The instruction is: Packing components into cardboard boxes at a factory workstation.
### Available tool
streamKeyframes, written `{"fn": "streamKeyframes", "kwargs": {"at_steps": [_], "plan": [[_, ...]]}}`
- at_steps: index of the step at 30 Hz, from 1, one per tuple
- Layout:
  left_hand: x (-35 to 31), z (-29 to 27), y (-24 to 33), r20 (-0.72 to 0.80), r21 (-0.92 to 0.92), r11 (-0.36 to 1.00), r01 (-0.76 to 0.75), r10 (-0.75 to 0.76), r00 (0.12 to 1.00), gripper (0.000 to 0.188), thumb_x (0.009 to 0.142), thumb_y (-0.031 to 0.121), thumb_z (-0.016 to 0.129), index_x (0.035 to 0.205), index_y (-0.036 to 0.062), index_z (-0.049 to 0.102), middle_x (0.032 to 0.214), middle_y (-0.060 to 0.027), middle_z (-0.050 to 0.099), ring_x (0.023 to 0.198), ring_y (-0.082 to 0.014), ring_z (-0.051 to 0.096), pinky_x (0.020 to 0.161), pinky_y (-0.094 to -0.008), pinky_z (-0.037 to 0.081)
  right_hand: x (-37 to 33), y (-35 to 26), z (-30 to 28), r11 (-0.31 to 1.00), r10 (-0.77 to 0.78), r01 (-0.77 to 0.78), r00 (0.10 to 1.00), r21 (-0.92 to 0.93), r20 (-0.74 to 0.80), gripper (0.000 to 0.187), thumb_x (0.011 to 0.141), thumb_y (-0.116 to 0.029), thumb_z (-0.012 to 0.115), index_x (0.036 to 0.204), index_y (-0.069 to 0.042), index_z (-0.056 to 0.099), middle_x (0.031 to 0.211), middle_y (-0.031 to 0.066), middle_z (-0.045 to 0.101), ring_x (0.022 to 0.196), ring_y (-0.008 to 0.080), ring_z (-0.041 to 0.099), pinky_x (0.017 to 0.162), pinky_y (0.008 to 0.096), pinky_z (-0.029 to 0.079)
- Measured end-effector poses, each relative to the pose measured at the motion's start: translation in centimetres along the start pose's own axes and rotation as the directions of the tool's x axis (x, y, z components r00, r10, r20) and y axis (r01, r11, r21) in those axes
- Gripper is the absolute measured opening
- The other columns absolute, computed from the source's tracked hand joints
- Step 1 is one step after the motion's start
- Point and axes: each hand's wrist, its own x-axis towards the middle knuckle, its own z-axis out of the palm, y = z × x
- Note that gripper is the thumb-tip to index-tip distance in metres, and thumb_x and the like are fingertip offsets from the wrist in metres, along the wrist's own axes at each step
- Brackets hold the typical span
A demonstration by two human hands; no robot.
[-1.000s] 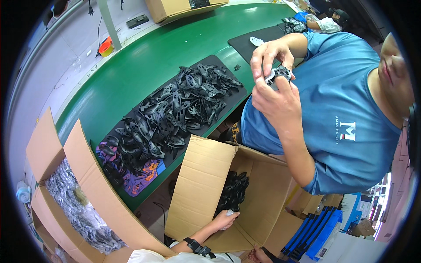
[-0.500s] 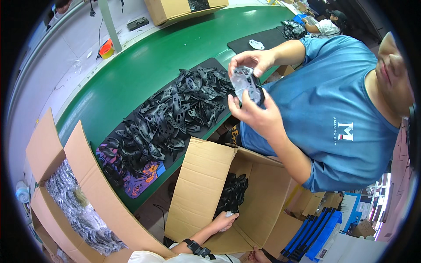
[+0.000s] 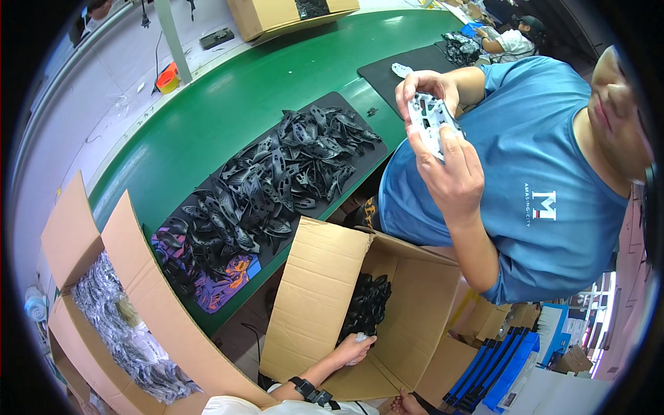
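My left hand (image 3: pixel 357 350), with a black strap device on the wrist, reaches into an open cardboard box (image 3: pixel 415 332). Its fingers are closed around a small whitish thing I cannot make out. Beside it, black plastic parts (image 3: pixel 368 304) lie heaped in that box. At the lower edge my right hand (image 3: pixel 407 403) grips the near rim of the same box; part of that hand is cut off by the view. Across from me a co-worker in a blue T-shirt (image 3: pixel 512 166) holds a white plastic shell (image 3: pixel 430 123) with dark parts in both hands.
A green table (image 3: pixel 166 159) carries a long pile of black plastic shells (image 3: pixel 270 173) on dark mats. On the left stands an open carton (image 3: pixel 149 283) with plastic-wrapped pieces. Blue crates (image 3: pixel 512 366) are at the right; another carton (image 3: pixel 277 17) sits at the back.
The co-worker's hands have moved to the right with the shell and turned it. My own hands look unmoved.
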Motion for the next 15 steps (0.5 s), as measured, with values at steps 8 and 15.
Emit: {"fn": "streamKeyframes", "kwargs": {"at_steps": [8, 15], "plan": [[0.2, -0.6, -0.6, 0.001, -0.031, 0.999, 0.011, -0.011, 1.0, 0.045, 0.097, 0.032, 0.061, 0.062, 0.0172, 0.037, 0.05, 0.0069, 0.033, 0.037, -0.0066, 0.03, 0.036, -0.0265, 0.021, 0.0, -0.8, 2.0, 0.991, 0.013, 0.004, 0.992, 0.135, -0.125, 0.065, 0.095, -0.07, 0.033, 0.068, -0.015, 0.054, 0.052, -0.0005, 0.046, 0.042, 0.013, 0.039, 0.038, 0.0296, 0.029], [0.4, -0.7, -0.7, 0.028, -0.032, 0.999, 0.011, -0.01, 1.0, 0.046, 0.097, 0.032, 0.061, 0.062, 0.0172, 0.036, 0.049, 0.0069, 0.032, 0.036, -0.0067, 0.03, 0.035, -0.026, 0.021, 0.4, -0.2, -0.7, 0.964, -0.247, 0.218, 0.948, 0.154, 0.201, 0.068, 0.092, -0.074, 0.034, 0.063, -0.015, 0.051, 0.049, 0.0004, 0.045, 0.041, 0.0154, 0.04, 0.037, 0.03, 0.029]]}}
